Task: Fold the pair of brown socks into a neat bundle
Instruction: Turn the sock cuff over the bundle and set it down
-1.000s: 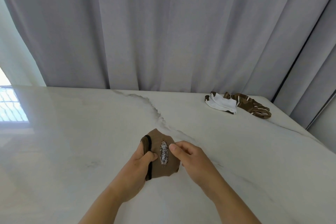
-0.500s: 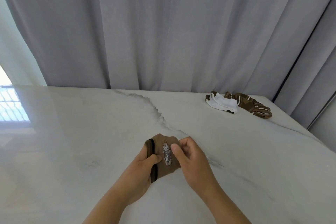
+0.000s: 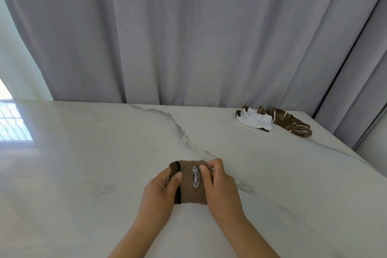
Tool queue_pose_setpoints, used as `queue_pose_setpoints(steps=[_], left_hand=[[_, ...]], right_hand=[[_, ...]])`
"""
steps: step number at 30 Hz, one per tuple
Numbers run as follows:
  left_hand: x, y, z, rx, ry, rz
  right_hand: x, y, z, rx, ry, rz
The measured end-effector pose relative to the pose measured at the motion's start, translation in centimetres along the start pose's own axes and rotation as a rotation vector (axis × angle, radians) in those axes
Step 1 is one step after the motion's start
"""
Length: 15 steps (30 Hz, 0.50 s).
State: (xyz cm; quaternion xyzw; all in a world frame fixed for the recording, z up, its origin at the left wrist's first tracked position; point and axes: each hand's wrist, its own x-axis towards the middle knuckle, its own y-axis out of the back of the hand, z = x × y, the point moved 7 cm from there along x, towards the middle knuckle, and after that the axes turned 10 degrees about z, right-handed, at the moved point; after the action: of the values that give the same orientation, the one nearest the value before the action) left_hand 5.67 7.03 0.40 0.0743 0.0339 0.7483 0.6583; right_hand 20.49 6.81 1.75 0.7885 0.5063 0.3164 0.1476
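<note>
The brown socks (image 3: 187,184) form a small folded bundle on the white marble table (image 3: 83,163), near its front middle. The bundle has a black cuff band along its left side and a speckled white patch in the centre. My left hand (image 3: 161,192) grips the bundle's left edge, thumb on top beside the black band. My right hand (image 3: 219,186) pinches the right edge, with thumb and fingertips on the fabric next to the patch. The bundle's right part is hidden under my right hand.
At the back right of the table lie a white sock (image 3: 256,120) and a brown sock with white stripes (image 3: 291,123), touching each other. Grey curtains (image 3: 188,33) hang behind the table. The table's right edge runs diagonally near the striped sock.
Both hands have closed inward on the bundle, which now looks narrower and more compact. My right hand has slid left over the right edge of the socks.
</note>
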Motion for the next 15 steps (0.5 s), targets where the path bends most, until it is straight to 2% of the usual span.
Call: queue_pose_setpoints(steps=[7, 15], left_hand=[[-0.2, -0.6, -1.4, 0.135, 0.083, -0.193], [0.2, 1.5, -3.2, 0.219, 0.134, 0.036]], right_hand=[[-0.3, -0.7, 2.2, 0.193, -0.265, -0.117], [-1.5, -1.7, 3.5, 0.178, -0.367, -0.153]])
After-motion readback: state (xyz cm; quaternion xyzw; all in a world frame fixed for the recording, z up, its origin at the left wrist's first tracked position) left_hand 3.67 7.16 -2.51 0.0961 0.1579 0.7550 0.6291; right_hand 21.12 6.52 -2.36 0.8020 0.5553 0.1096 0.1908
